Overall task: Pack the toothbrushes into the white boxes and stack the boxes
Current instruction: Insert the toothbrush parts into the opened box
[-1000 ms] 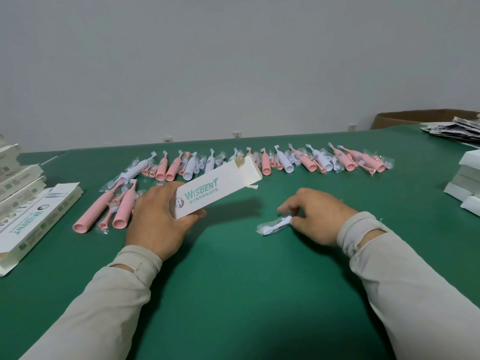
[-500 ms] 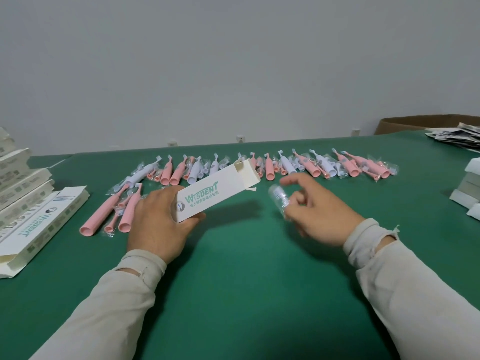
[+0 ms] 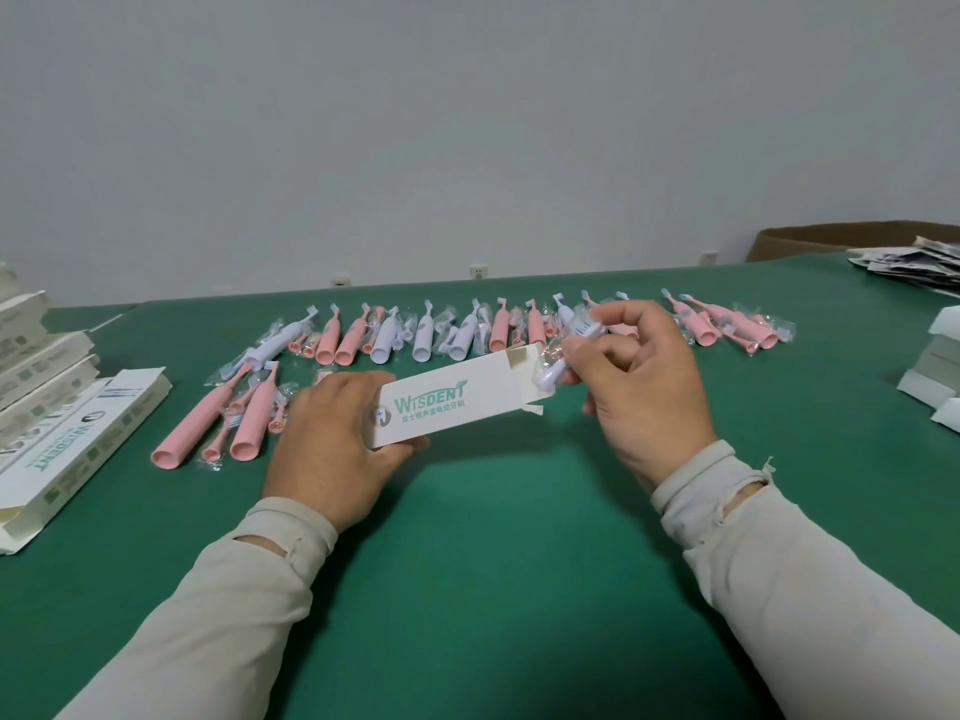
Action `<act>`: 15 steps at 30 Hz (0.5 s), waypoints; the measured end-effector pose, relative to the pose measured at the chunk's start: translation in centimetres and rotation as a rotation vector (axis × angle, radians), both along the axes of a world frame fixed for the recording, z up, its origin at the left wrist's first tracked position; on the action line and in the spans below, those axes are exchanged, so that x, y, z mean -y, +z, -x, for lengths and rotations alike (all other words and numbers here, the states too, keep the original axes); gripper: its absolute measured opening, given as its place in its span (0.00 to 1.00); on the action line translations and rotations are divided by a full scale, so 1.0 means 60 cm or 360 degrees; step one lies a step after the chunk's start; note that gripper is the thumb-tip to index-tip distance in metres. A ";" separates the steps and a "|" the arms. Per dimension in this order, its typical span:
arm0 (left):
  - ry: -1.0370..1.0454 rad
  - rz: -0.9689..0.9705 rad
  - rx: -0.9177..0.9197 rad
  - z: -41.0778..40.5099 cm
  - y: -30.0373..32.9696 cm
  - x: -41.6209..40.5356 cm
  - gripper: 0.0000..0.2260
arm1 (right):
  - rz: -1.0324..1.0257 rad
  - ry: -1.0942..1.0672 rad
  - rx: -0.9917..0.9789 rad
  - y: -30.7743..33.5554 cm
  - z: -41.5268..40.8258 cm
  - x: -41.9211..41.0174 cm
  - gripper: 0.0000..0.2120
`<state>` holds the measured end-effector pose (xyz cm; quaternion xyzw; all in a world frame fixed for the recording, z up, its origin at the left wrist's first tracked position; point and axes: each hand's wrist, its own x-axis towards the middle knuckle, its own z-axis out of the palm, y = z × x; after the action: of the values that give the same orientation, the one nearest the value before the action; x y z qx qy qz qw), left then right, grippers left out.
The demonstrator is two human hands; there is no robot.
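Observation:
My left hand (image 3: 332, 439) grips a white Wisdent box (image 3: 452, 402) by its closed left end, lifted slightly over the green table (image 3: 493, 563). The box's right end is open, flaps out. My right hand (image 3: 639, 387) pinches a small white brush head in a clear wrapper (image 3: 558, 363), its lower tip at the box's open mouth. A row of pink and white toothbrushes (image 3: 498, 330) in clear bags lies across the table behind my hands. Three more pink ones (image 3: 218, 423) lie at the left.
White boxes are stacked at the left edge (image 3: 36, 366), with one long box (image 3: 78, 444) lying flat beside them. More white boxes (image 3: 935, 366) sit at the right edge. A pile of leaflets (image 3: 914, 262) and a cardboard box (image 3: 831, 241) stand at the back right.
My right hand picked the wrapped brush head off the table, lifted it and brought it left to the box's open end. My left hand kept holding the box.

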<state>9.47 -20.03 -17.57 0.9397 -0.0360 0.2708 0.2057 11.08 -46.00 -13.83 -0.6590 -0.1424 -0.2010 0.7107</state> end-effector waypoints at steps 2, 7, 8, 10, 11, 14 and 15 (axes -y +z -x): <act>-0.0019 0.0008 -0.0001 0.001 0.001 0.003 0.26 | -0.0040 -0.0050 -0.0012 -0.002 0.002 -0.005 0.11; -0.0034 0.0037 -0.0008 0.005 0.004 0.008 0.26 | -0.0070 -0.0097 -0.0080 -0.006 0.004 -0.009 0.10; -0.0039 0.0044 -0.0008 0.006 0.004 0.008 0.26 | -0.0086 -0.0097 -0.0096 -0.006 0.005 -0.010 0.09; -0.0055 0.0043 -0.0012 0.006 0.004 0.010 0.26 | -0.0072 -0.0128 -0.0125 -0.009 0.005 -0.013 0.08; -0.0065 0.0039 -0.0011 0.007 0.004 0.011 0.26 | -0.0011 -0.0166 -0.0136 -0.012 0.004 -0.015 0.07; -0.0095 0.0048 0.0004 0.009 0.003 0.015 0.26 | 0.0306 -0.0350 -0.0095 -0.021 0.004 -0.019 0.09; -0.0102 0.0045 0.0008 0.010 0.002 0.015 0.26 | 0.0458 -0.0442 -0.0032 -0.021 0.005 -0.019 0.11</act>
<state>8.88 -20.95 -17.43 0.9344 -0.0627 0.2669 0.2274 10.80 -44.86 -15.11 -0.7690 -0.0702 -0.2681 0.5760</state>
